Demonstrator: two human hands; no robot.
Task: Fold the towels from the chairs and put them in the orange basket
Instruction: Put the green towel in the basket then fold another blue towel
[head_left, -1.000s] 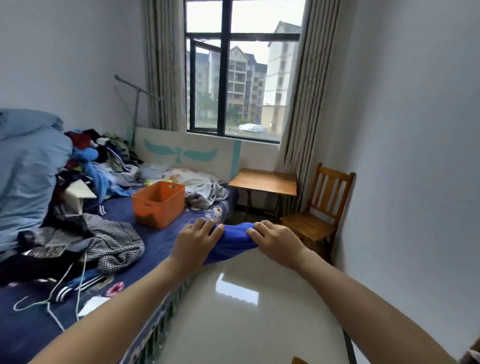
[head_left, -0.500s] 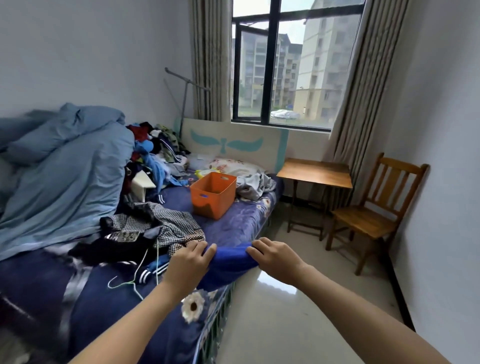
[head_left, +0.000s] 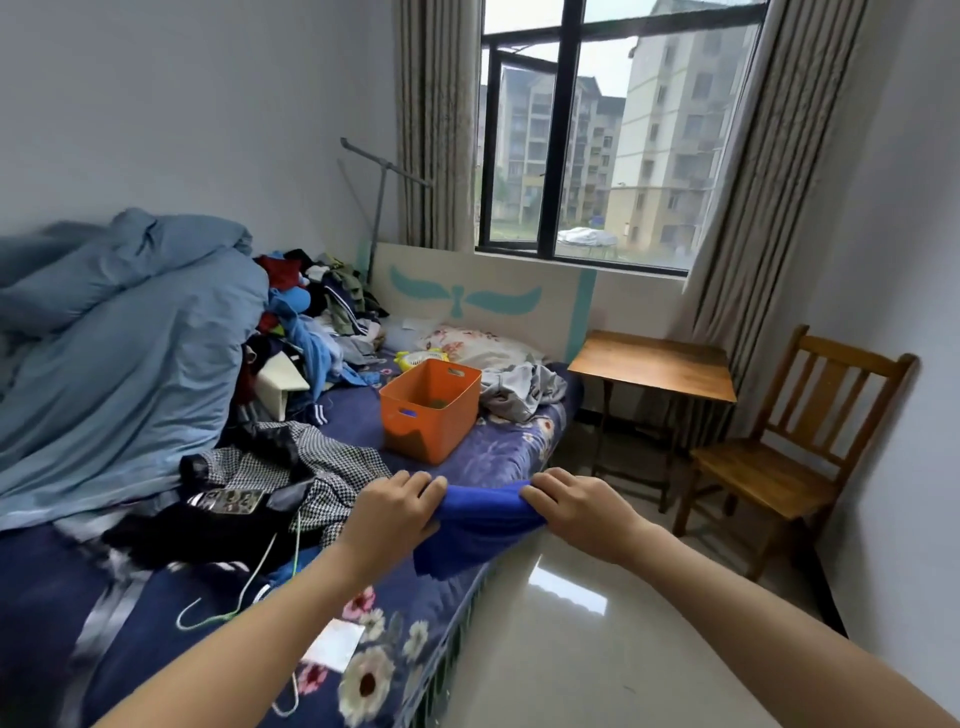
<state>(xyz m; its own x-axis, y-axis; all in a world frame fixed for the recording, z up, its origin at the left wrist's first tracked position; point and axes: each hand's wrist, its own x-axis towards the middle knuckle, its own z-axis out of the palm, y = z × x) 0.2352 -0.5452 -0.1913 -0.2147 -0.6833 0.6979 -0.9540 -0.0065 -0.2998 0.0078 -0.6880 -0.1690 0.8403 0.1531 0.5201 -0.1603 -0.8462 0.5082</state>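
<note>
**Blue towel held in both hands over the bed edge**

Head view: at the lower centre of the frame, the left hand (head_left: 392, 512) and the right hand (head_left: 579, 506) each grip an end of a folded blue towel (head_left: 478, 525), fingers curled over its top edge. The towel hangs between them above the near edge of the bed (head_left: 498, 452).

The orange basket (head_left: 431, 410) stands on the bed just above the hands in the frame, apart from the towel. A grey garment (head_left: 519, 387) lies just right of the basket.

A checked garment (head_left: 332, 467) lies left of the hands, and a light blue duvet (head_left: 114, 353) is heaped at the left edge.

At the right of the frame, a wooden chair (head_left: 769, 467) stands by the wall with its seat bare, and a small wooden table (head_left: 654, 364) stands between it and the bed.
</note>
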